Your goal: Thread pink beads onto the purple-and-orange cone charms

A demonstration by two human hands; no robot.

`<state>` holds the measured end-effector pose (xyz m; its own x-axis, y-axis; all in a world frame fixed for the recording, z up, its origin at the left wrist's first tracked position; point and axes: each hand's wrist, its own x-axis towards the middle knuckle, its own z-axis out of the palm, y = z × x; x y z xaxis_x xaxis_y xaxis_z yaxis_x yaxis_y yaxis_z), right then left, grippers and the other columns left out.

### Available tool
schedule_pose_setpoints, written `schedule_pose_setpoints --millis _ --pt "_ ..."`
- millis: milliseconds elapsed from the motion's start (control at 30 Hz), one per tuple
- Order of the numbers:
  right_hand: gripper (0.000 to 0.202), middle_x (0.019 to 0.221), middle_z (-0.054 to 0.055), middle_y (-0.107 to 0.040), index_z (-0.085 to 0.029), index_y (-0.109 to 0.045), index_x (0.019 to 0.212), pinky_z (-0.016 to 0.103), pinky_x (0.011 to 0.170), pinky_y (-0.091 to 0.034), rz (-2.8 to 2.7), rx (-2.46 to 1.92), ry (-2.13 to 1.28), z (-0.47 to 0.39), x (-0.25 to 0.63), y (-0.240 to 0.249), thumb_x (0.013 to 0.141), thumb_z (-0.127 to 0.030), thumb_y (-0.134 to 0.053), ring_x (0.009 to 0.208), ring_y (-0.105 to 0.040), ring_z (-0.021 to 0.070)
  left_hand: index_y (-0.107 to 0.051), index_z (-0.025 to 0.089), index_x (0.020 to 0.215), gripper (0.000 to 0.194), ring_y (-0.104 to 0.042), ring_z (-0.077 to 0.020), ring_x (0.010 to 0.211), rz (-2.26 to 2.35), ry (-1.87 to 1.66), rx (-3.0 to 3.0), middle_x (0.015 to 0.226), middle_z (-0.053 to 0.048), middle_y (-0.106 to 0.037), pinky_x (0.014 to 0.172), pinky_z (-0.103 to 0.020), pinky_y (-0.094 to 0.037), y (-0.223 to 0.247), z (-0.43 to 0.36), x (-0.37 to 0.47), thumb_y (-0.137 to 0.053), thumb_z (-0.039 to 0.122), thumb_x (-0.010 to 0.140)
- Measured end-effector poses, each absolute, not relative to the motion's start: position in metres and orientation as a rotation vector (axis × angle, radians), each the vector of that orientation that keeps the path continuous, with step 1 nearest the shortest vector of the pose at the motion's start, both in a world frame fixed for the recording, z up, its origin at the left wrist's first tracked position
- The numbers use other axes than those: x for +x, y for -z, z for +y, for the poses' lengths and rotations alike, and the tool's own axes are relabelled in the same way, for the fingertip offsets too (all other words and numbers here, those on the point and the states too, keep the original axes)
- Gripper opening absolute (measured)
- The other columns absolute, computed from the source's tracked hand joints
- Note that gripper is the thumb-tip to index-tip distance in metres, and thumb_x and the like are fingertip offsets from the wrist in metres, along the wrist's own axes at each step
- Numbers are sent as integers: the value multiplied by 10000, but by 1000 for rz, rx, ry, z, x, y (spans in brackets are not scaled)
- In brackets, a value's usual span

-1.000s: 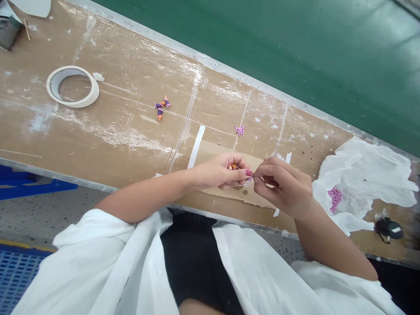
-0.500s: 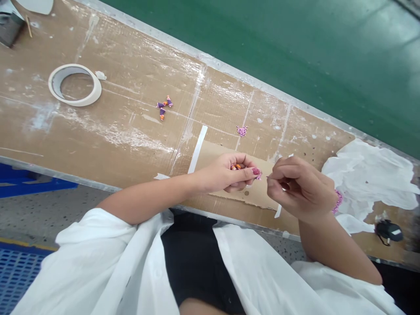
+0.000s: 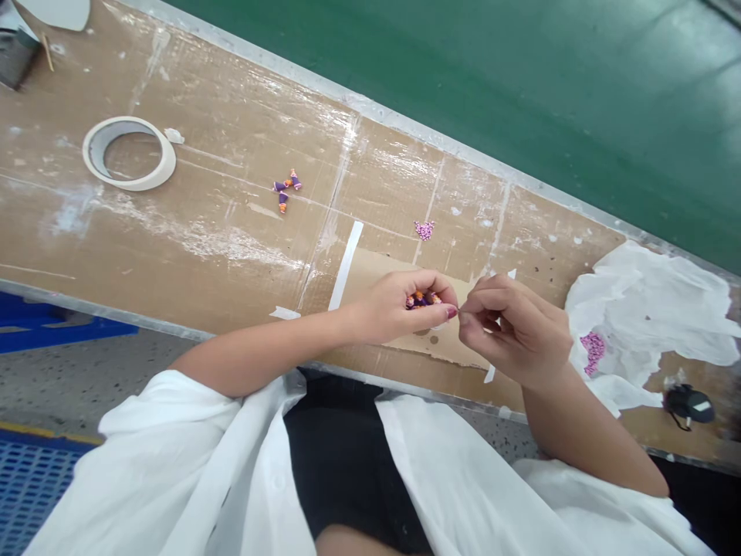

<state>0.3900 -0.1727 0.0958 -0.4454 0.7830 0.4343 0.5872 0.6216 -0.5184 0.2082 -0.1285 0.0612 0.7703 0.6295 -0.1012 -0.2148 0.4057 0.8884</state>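
Observation:
My left hand [image 3: 399, 307] is closed around several tiny purple-and-orange figurines [image 3: 421, 299], which show between its curled fingers and thumb. At its thumb tip it meets my right hand [image 3: 515, 324], whose thumb and forefinger are pinched together. What the right fingers hold is too small to make out. Both hands are above a piece of cardboard [image 3: 370, 270] taped to the table. Beyond it is a small heap of pink beads [image 3: 424, 230]. Three similar purple-and-orange figurines [image 3: 283, 199] lie farther left on the table.
A roll of masking tape [image 3: 167, 166] lies at the left. On the right, crumpled white sheeting [image 3: 654, 301] carries more pink beads [image 3: 593, 352], with a black round object [image 3: 688, 404] beside it. A green surface [image 3: 463, 77] runs past the table's far edge.
My right hand has moved left until its fingertips meet those of my left hand. The pink bit at the left fingertips no longer shows. More figurines and the right-hand beads are visible.

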Motion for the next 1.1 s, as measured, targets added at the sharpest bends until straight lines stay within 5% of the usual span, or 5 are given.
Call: schedule_pose_setpoints --millis 700,1100 --pt "191 684 -12 -539 -229 -537 814 303 505 -436 -1958 -1160 -503 -175 382 -89 851 -60 -617 571 -541 157 -526 159 807 500 -413 -24 469 408 -533 792 615 61 -539 481 -198 -366 -59 -133 211 -757 591 706" --pt "181 692 2 -536 -246 -562 871 311 472 -396 -1905 -1183 -428 -178 394 -94 871 -69 -598 591 -523 182 -530 155 854 519 -414 -27 497 373 -514 687 697 24 -587 453 -193 -311 -57 -134 211 -785 577 691"
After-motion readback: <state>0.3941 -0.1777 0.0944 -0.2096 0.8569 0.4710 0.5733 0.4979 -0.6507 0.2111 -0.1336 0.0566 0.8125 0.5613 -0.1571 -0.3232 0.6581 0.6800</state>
